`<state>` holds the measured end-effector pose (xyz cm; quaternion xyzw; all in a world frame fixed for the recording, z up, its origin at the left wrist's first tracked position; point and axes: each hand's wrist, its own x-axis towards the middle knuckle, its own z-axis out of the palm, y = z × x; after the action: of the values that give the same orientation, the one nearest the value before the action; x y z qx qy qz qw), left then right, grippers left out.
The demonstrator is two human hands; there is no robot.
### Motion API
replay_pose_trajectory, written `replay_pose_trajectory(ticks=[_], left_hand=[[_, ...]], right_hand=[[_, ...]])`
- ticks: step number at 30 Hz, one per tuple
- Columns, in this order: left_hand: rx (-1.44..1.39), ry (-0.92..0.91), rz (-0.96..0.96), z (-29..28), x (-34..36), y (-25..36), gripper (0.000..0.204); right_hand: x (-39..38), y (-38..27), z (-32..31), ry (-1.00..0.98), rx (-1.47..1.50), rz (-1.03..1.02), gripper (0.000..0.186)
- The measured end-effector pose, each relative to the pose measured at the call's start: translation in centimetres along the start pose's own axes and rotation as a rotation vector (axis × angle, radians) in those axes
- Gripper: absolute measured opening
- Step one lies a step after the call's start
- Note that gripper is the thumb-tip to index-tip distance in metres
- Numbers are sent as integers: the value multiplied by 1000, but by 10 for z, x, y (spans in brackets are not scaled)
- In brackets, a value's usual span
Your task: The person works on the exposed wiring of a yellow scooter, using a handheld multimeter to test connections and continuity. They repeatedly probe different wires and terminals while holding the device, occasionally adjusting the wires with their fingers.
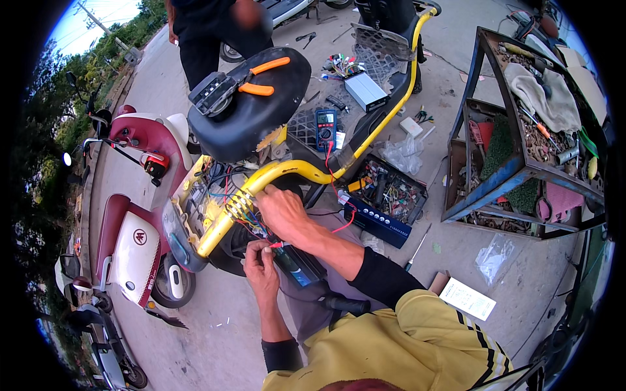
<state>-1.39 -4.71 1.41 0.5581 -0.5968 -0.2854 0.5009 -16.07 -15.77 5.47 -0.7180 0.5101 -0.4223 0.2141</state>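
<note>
My left hand is closed in a pinch on a red test probe, beside a bundle of coloured wires. From that probe a red lead loops back to a blue multimeter, whose screen is lit. Under the bent yellow frame tube, my right hand reaches in among the wires with curled fingers; their tips are hidden. A coil spring wraps the tube just left of it. Below my hands sits a black device with a blue face.
Orange-handled pliers lie on the black seat. A silver controller box with plugs rests beyond the multimeter. To the right are a parts-filled case, a screwdriver and a metal tool rack. Scooters and another person surround this spot.
</note>
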Motion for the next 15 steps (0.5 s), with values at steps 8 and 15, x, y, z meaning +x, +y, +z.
replay_pose_trajectory(ticks=[8,15], left_hand=[[-22,10,-14,0,0,2,3],[0,0,-19,1,0,6,4]], right_hand=[[1,2,4,-3,-15,-14,18],[-7,4,-4,-9,-13,-10,22]])
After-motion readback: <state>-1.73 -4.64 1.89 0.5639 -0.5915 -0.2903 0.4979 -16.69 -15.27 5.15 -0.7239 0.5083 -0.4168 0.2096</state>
